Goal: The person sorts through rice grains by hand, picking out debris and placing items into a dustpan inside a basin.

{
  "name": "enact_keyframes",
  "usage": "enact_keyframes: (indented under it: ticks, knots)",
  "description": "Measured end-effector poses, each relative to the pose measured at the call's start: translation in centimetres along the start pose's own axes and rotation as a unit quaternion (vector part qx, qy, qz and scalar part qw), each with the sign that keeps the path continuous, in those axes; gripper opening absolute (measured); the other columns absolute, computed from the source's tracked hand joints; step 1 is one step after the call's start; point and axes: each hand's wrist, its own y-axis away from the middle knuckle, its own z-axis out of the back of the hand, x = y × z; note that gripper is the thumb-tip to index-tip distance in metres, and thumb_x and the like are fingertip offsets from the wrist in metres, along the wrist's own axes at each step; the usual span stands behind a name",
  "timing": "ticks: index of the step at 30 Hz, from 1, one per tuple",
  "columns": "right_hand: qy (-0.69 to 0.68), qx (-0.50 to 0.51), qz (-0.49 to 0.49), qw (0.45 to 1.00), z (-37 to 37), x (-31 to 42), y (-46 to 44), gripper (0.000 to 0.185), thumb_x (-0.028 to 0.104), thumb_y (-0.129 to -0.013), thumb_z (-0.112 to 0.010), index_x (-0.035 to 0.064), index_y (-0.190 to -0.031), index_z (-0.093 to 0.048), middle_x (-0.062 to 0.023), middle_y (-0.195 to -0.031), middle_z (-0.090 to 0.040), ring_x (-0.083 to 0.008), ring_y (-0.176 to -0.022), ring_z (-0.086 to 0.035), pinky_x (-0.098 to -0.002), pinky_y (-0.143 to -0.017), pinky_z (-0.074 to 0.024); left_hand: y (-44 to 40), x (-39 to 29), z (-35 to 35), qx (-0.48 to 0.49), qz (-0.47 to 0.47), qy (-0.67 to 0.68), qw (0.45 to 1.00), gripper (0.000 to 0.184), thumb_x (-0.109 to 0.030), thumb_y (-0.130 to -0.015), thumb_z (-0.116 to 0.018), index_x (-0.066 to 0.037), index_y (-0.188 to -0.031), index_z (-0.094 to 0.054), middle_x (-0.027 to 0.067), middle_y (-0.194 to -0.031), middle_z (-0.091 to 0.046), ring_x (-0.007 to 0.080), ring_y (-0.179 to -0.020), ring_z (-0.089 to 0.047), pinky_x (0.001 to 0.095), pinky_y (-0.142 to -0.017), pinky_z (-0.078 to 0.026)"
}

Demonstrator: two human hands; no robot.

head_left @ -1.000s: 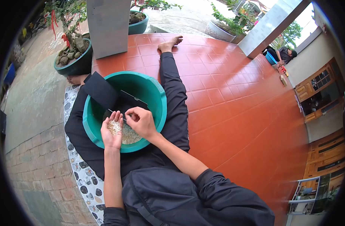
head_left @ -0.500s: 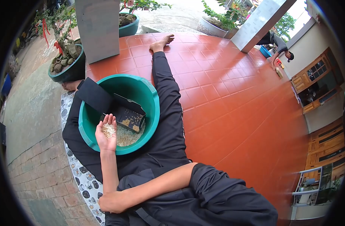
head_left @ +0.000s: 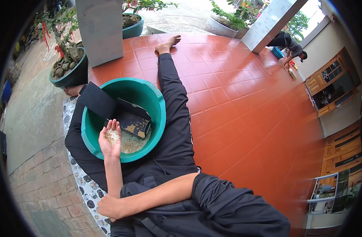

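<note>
room above grain (head_left: 132, 146) (box (head_left: 128, 114) beyond)

Wearer's hands I count: two, left hand (head_left: 110, 147) and right hand (head_left: 113, 207)
Green basin (head_left: 147, 91): one
Black tray (head_left: 126, 113): one
Black flap (head_left: 96, 101): one
Loose grains (head_left: 130, 128): too small for me to count
Bare feet (head_left: 165, 46): two
Plant pots (head_left: 74, 74): I make it three
Pillars (head_left: 100, 35): two
Co-worker (head_left: 294, 47): one
Blue tub (head_left: 277, 52): I see one

- Smooth plastic, by its look, softly shiny, on the green basin (head_left: 159, 118)
- Matt card, or something similar, on the black box (head_left: 125, 115)
- Dry, matt, rough-textured mass of pale grains (head_left: 132, 147)
- Glossy, smooth tiling across the red floor (head_left: 236, 134)
- Creased, matt cloth on the dark trousers (head_left: 172, 83)
- Varnished-looking wood on the door (head_left: 315, 84)
</note>
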Motion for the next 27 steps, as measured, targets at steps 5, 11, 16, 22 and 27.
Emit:
enact_keyframes:
  ticks: [5, 11, 16, 22, 27]
  knots:
    - [0.092, -0.033, -0.068, 0.993, -0.7, 1.2, -0.2, 0.021, 0.016, -0.057, -0.075, 0.0017, -0.071, -0.067, -0.0146, -0.075, -0.066, -0.0302, -0.071, -0.067, -0.0410, -0.056, -0.0510, -0.1, 0.0, 0.0, 0.009, 0.000, 0.000, 1.000, 0.037, -0.021, -0.097, -0.035, 0.005, -0.117, -0.052, 0.0158, -0.118, -0.058, 0.0258, -0.111, -0.056, 0.0335, -0.091, -0.050]
    - [0.112, -0.024, -0.110, 0.987, -0.4, 1.7, -0.2, 0.018, 0.014, -0.060, -0.072, 0.0032, -0.075, -0.068, -0.0125, -0.078, -0.067, -0.0282, -0.074, -0.068, -0.0389, -0.056, -0.0520, 0.0, 0.1, -0.3, 0.010, -0.002, 0.000, 1.000, 0.037, -0.021, -0.097, -0.035, 0.005, -0.117, -0.053, 0.0160, -0.118, -0.058, 0.0258, -0.110, -0.056, 0.0336, -0.091, -0.050]
    - [0.089, 0.002, -0.099, 0.991, 0.9, 1.3, 0.0, 0.012, 0.012, -0.063, -0.069, 0.0035, -0.073, -0.069, -0.0118, -0.076, -0.067, -0.0278, -0.071, -0.068, -0.0367, -0.055, -0.0515, -0.1, 0.1, -0.2, 0.008, -0.005, 0.005, 1.000, 0.037, -0.020, -0.097, -0.035, 0.005, -0.116, -0.053, 0.0164, -0.117, -0.059, 0.0262, -0.109, -0.056, 0.0335, -0.091, -0.050]
    - [0.126, -0.026, -0.119, 0.985, -0.7, 1.9, 0.1, 0.011, 0.011, -0.063, -0.068, 0.0026, -0.070, -0.069, -0.0126, -0.075, -0.067, -0.0280, -0.070, -0.068, -0.0372, -0.055, -0.0515, 0.2, 0.1, -0.9, 0.000, -0.014, -0.006, 1.000, 0.038, -0.020, -0.096, -0.034, 0.006, -0.116, -0.053, 0.0167, -0.116, -0.059, 0.0265, -0.108, -0.056, 0.0333, -0.091, -0.049]
    - [0.110, -0.020, -0.100, 0.989, -0.2, 2.0, 0.4, 0.010, 0.011, -0.064, -0.067, 0.0021, -0.070, -0.068, -0.0137, -0.074, -0.067, -0.0284, -0.070, -0.067, -0.0383, -0.056, -0.0515, 0.1, 0.2, -0.7, 0.002, -0.012, -0.005, 1.000, 0.038, -0.020, -0.096, -0.034, 0.006, -0.115, -0.053, 0.0171, -0.115, -0.059, 0.0264, -0.108, -0.057, 0.0331, -0.090, -0.049]
